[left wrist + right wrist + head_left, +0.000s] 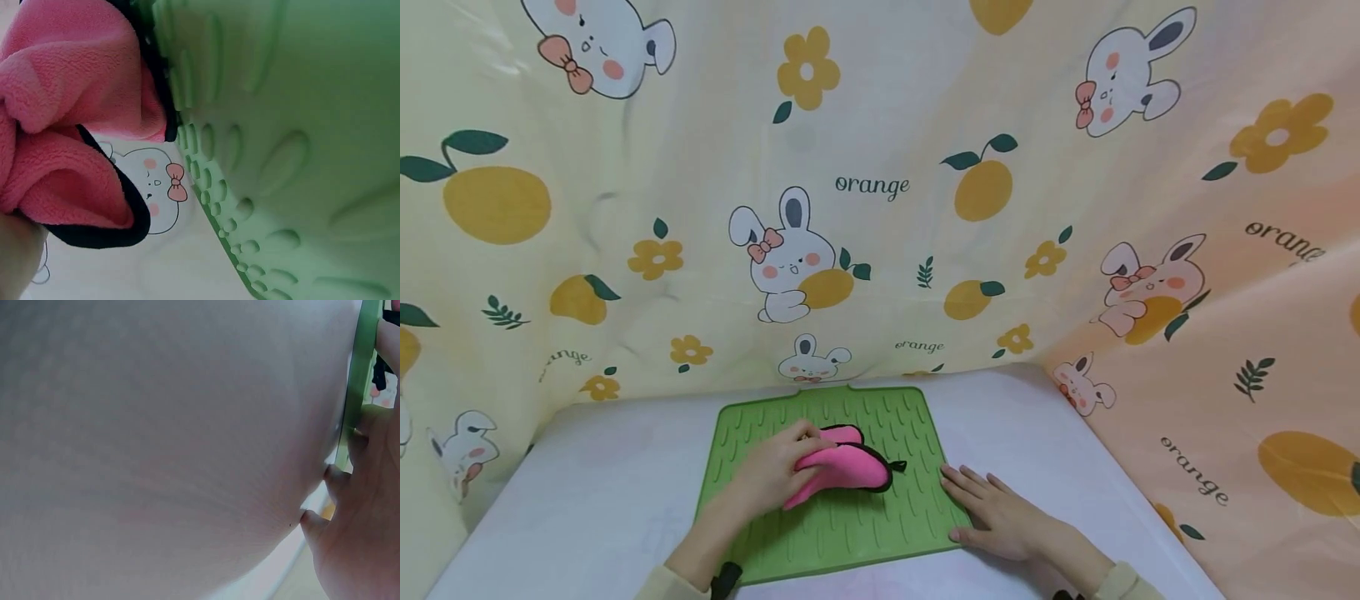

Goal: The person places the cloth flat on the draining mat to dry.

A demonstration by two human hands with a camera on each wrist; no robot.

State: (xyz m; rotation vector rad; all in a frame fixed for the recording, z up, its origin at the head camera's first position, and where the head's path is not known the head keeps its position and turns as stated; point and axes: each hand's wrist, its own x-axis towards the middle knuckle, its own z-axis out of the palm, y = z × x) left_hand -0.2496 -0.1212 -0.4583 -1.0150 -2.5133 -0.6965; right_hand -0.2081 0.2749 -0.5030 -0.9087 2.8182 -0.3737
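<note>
A pink fleecy cloth (848, 467) with black edging and a small black loop is bunched in my left hand (778, 462), which grips it over the middle of the green mat (850, 533). In the left wrist view the cloth (81, 75) hangs in folds, its black hem right at the mat's ridged surface (287, 156). My right hand (1000, 512) lies with fingers spread at the mat's right edge, fingertips on the rim. The right wrist view shows that hand (362, 531) from its underside, beside the mat's green edge (359, 369).
The mat lies on a white tabletop (602, 475). Behind and to the right hangs a curtain (880, 108) printed with rabbits, oranges and flowers. Its lower edge meets the back of the table.
</note>
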